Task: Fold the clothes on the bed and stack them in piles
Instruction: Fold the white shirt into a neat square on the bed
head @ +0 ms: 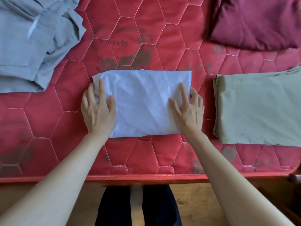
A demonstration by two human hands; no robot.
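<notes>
A white garment (pixel 143 103), folded into a rectangle, lies in the middle of the red quilted mattress (pixel 146 154). My left hand (pixel 97 108) rests on its left edge, fingers spread and partly curled around the side. On the right edge my right hand (pixel 187 108) presses flat with its fingers apart. A folded beige garment (pixel 260 108) lies to the right. Spread loosely at the top left is a grey garment (pixel 32 43). A maroon garment (pixel 257 22) lies at the top right.
The mattress's near edge (pixel 146 177) runs across the lower part of the view, with wooden floor (pixel 192 201) below it. My legs in dark trousers (pixel 138 207) stand against that edge. Bare red mattress shows between the garments.
</notes>
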